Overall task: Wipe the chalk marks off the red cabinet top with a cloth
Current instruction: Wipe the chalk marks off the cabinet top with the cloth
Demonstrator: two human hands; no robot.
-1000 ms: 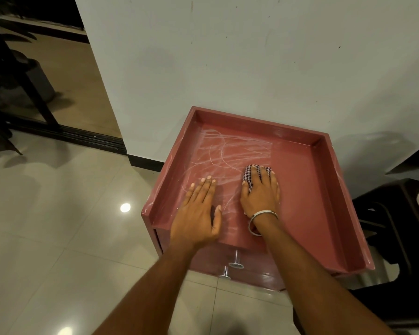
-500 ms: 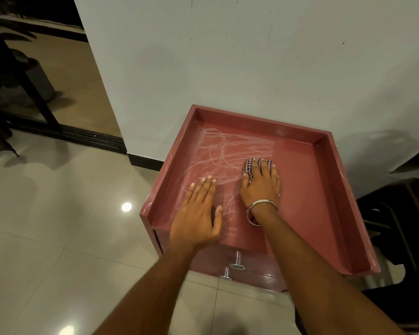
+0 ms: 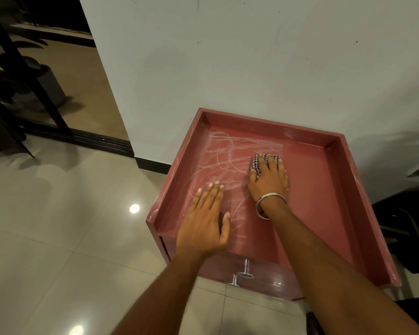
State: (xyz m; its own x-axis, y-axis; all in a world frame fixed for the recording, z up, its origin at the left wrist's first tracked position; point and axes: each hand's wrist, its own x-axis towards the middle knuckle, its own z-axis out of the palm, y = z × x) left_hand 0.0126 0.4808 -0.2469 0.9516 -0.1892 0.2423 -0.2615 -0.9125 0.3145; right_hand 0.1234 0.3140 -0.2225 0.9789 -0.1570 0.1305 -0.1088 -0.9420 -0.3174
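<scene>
Your right hand w/ cloth has slid farther toward the back wall. Cloth: pressed flat under your fingers on the red cabinet top, mid-tray. Chalk marks: left half. Left hand: flat, fingers together, holding nothing.

1. I see a plain pale wall filling the upper middle, with a few small dark specks on it.
2. A dark skirting strip runs along its foot.
3. Glossy beige floor tiles spread lower left, catching a round light reflection.
4. At far left I make out a black frame and a dark bin.
</scene>
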